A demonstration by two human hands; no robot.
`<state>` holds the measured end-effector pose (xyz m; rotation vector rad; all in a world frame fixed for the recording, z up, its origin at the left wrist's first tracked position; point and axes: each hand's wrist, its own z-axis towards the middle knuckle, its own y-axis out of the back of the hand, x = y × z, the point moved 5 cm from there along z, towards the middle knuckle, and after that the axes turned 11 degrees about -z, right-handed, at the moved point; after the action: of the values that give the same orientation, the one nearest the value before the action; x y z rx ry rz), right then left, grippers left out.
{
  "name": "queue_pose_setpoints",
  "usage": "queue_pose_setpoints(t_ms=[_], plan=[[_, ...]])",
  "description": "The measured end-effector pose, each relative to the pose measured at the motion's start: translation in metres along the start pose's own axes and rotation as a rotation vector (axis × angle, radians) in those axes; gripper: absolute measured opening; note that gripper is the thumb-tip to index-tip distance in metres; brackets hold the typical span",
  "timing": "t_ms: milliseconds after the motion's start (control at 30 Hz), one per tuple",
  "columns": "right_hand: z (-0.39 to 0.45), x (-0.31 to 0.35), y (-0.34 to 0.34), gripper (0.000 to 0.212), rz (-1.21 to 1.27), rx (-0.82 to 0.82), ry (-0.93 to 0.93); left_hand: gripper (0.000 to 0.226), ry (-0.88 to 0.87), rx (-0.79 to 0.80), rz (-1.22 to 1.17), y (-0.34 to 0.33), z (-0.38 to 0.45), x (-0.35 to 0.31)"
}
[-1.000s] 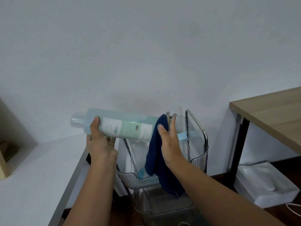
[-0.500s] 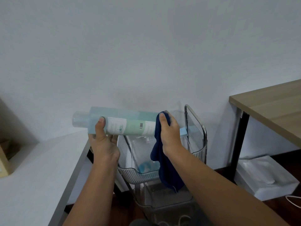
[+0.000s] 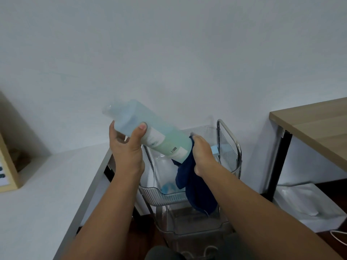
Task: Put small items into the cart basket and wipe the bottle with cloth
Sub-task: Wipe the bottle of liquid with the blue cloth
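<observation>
Two hands busy above the cart basket (image 3: 189, 196), wiping underway, not finished. Bottle (image 3: 150, 132) held over the basket, now tilted cap-up from near level. Cloth (image 3: 195, 186) draped from the bottle's base into the basket. Left hand (image 3: 125, 149) wrapped round the bottle's upper body; right hand (image 3: 202, 152) clamped on cloth. Something blue already in the basket.

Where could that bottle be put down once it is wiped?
The white counter is bare between the wooden box and its metal edge. The wooden table shows bare too. The cart basket is crowded: bottle, cloth and both hands hang over it.
</observation>
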<state>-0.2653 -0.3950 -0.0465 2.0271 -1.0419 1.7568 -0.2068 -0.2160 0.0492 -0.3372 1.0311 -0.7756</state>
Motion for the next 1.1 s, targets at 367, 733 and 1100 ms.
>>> queue_pose_setpoints(t_ms=[367,733,1100], plan=[[0.019,0.02,0.027,0.054,-0.602,-0.083,0.16,0.069,-0.039,0.23,0.361,-0.023,0.037,-0.021],[0.041,0.002,0.035,0.035,-0.647,-0.012,0.103,0.079,0.142,0.078,0.858,0.03,0.058,0.069],[0.052,-0.008,0.044,0.03,-0.668,0.08,0.17,0.083,0.288,0.004,0.932,0.061,0.059,0.127]])
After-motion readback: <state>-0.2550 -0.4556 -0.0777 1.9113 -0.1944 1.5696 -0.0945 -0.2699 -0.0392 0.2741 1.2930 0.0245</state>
